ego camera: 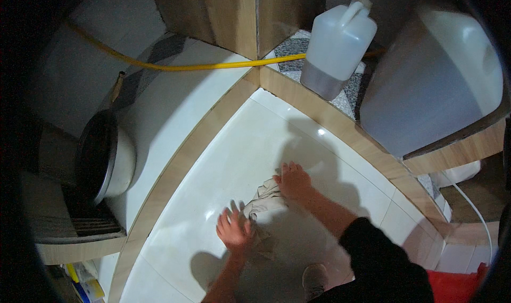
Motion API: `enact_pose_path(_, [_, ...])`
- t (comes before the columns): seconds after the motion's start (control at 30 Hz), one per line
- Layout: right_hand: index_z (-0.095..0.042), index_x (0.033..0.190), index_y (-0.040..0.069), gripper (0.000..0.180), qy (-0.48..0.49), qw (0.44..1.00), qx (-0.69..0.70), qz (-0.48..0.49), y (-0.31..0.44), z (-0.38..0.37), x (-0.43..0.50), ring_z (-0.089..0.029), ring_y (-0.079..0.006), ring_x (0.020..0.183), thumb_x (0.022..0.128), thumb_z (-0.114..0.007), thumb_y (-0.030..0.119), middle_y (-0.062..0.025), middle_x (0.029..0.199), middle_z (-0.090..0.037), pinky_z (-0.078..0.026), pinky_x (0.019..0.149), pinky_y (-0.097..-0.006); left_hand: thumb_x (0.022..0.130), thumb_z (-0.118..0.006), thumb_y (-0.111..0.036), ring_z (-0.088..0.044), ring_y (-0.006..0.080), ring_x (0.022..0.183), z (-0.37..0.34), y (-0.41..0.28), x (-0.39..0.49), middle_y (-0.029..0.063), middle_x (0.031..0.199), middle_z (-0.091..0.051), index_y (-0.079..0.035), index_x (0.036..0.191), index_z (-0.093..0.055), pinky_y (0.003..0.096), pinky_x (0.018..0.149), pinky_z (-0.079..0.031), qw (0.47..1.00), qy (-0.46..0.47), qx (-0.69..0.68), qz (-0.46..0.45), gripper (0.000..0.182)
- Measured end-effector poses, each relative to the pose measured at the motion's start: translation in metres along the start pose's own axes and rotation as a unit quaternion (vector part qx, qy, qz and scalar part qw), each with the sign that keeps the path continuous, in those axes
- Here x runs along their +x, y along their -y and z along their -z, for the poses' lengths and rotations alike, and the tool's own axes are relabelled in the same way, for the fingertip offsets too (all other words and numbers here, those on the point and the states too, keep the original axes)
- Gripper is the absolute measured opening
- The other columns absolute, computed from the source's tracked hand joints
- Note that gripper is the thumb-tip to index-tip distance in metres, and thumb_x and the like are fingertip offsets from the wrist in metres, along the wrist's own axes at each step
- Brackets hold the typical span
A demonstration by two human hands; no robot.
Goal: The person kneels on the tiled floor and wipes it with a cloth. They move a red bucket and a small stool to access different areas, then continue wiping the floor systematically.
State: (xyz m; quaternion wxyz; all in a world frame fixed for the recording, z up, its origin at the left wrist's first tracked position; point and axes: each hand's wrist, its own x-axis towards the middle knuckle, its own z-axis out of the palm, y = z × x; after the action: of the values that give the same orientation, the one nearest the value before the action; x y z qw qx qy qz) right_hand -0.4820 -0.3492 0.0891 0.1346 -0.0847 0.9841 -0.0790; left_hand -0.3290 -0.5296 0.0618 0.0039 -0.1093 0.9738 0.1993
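A crumpled pale cloth [265, 197] stretches between my two hands over the glossy white tiled floor [223, 163]. At its upper right end, my right hand [294, 181] has its fingers bent over the fabric and grips it. My left hand [235, 229] is by the lower left end, fingers spread and slightly blurred. Its thumb side meets the cloth's edge, but whether it pinches the fabric is hidden. Dark shadows of my hands and arms fall across the tiles. A foot or shoe [314, 279] shows at the bottom, under my dark right sleeve [379, 255].
Wood-look ledges border the floor in a corner. On the right shelf stand a translucent jug [337, 51], partly filled with liquid, and a large translucent container [435, 87]. A yellow hose [199, 67] crosses behind. A metal pot [121, 163] sits left; something red [455, 283] lies lower right.
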Motion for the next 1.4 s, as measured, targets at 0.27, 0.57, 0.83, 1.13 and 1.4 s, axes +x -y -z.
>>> enact_pose_path(0.27, [-0.019, 0.137, -0.008, 0.071, -0.083, 0.96, 0.131, -0.232, 0.076, -0.096, -0.038, -0.014, -0.0503, 0.131, 0.092, -0.039, 0.043, -0.0392, 0.139, -0.014, -0.01, 0.106, -0.0592, 0.087, -0.048, -0.028, -0.029, 0.0416, 0.128, -0.051, 0.014, -0.078, 0.0174, 0.14, -0.032, -0.005, 0.13, -0.043, 0.0621, 0.101, -0.023, 0.975, 0.062, 0.089, -0.194, 0.049])
enact_pose_path(0.57, [-0.031, 0.137, 0.009, 0.066, -0.265, 0.84, -0.022, -0.472, -0.103, -0.096, 0.051, -0.025, -0.048, 0.127, 0.085, -0.047, 0.047, -0.0329, 0.137, -0.026, -0.015, 0.101, -0.0634, 0.084, -0.054, -0.033, -0.032, 0.0341, 0.128, -0.059, -0.031, 0.056, 0.0115, 0.137, -0.039, -0.006, 0.129, -0.044, 0.0539, 0.106, -0.02, 0.91, 0.113, 0.012, -0.4, 0.053])
enact_pose_path(0.83, [-0.048, 0.127, 0.017, 0.05, -0.188, 0.976, -0.048, 0.095, 0.026, -0.056, 0.11, -0.039, -0.0333, 0.121, 0.084, -0.052, 0.043, -0.014, 0.132, -0.04, -0.031, 0.096, -0.0526, 0.086, -0.052, -0.028, -0.036, 0.0302, 0.124, -0.044, -0.04, 0.065, 0.0134, 0.13, -0.043, -0.005, 0.128, -0.043, 0.0482, 0.103, -0.027, 0.959, 0.119, 0.083, -0.245, 0.049])
enact_pose_path(1.13, [-0.036, 0.137, 0.02, 0.054, -0.128, 0.988, -0.037, 0.072, 0.029, -0.072, 0.081, -0.026, -0.0352, 0.132, 0.087, -0.05, 0.036, -0.0207, 0.14, -0.032, -0.015, 0.101, -0.0657, 0.088, -0.051, -0.034, -0.042, 0.0336, 0.121, -0.023, 0.027, -0.008, 0.0134, 0.134, -0.043, -0.006, 0.128, -0.047, 0.0511, 0.1, -0.032, 0.926, 0.223, 0.096, -0.291, 0.048])
enact_pose_path(1.4, [-0.03, 0.14, 0.016, 0.059, -0.101, 0.964, 0.23, 0.081, 0.096, -0.1, 0.196, -0.02, -0.0294, 0.136, 0.088, -0.04, 0.044, -0.0177, 0.146, -0.022, -0.013, 0.106, -0.0559, 0.083, -0.054, -0.034, -0.032, 0.0415, 0.127, -0.021, 0.04, 0.071, 0.0228, 0.138, -0.034, 0.0, 0.127, -0.044, 0.0569, 0.105, -0.02, 0.994, 0.066, 0.011, -0.091, 0.056])
